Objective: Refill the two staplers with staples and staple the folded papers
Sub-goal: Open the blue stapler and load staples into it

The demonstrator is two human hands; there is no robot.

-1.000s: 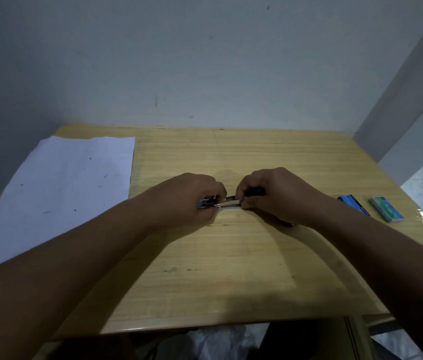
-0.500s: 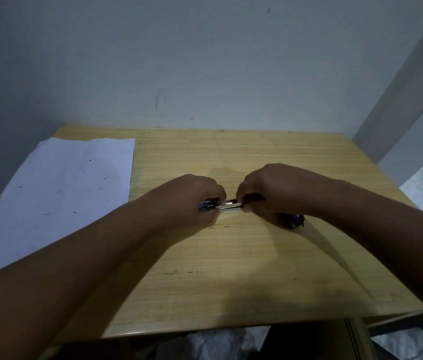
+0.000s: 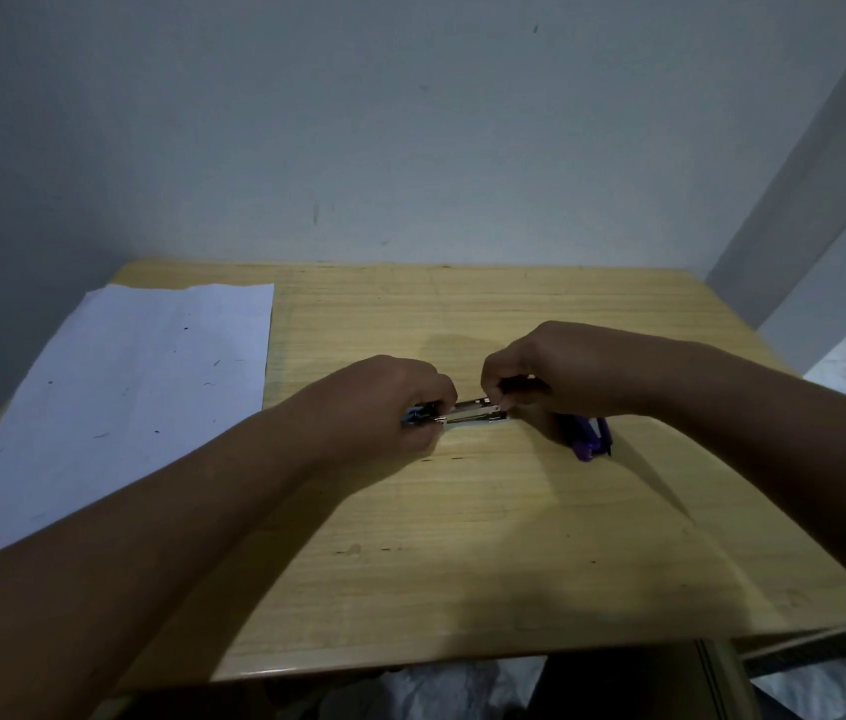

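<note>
A small stapler point(image 3: 473, 412) lies in the middle of the wooden table point(image 3: 462, 537), its shiny metal staple track showing between my hands. My left hand point(image 3: 384, 402) grips its blue left end. My right hand point(image 3: 551, 371) pinches its dark right end from above. A purple stapler point(image 3: 587, 436) rests on the table just below my right hand, partly covered by it. White paper point(image 3: 119, 397) lies flat on the table's left side. Whether staples sit in the track is too small to tell.
A grey wall stands right behind the table's far edge. The table's front edge is close to me, with floor visible below it. My right forearm covers the table's right side.
My right hand has risen slightly and its arm swung over the right side, hiding two small boxes seen there before. The purple stapler has come into view under that hand.
</note>
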